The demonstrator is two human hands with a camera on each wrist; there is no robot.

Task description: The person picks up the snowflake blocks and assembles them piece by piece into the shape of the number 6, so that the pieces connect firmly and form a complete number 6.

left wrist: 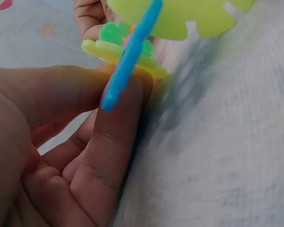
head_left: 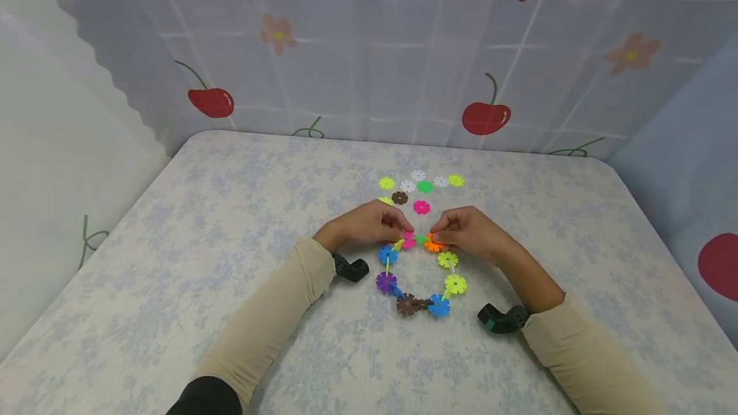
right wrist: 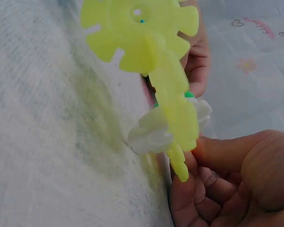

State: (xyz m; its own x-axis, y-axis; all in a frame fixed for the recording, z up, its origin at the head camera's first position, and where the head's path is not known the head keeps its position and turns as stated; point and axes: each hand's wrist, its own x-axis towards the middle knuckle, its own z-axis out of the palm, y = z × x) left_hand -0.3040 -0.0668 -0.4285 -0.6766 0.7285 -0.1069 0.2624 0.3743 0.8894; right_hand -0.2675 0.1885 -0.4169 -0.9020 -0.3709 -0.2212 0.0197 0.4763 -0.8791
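Note:
A ring of interlocking plastic snowflake discs lies on the table, joined edge to edge. At its far side my left hand (head_left: 371, 221) pinches a pink disc (head_left: 408, 240), and my right hand (head_left: 474, 233) pinches an orange disc (head_left: 433, 244). Between these two stands a green disc (head_left: 421, 240), linking them. Down the left side run a blue disc (head_left: 388, 255) and a purple disc (head_left: 386, 282); a brown disc (head_left: 407, 305) forms part of the near side. Close to the right wrist view's camera, a yellow disc (right wrist: 137, 33) and a white disc (right wrist: 151, 135) partly hide the right fingertips.
Beyond the hands lie several loose discs, among them a brown disc (head_left: 400, 198), a pink disc (head_left: 421, 207) and a green disc (head_left: 425, 186). A patterned cloth covers the table (head_left: 242, 178). A printed curtain (head_left: 369, 69) hangs behind its far edge.

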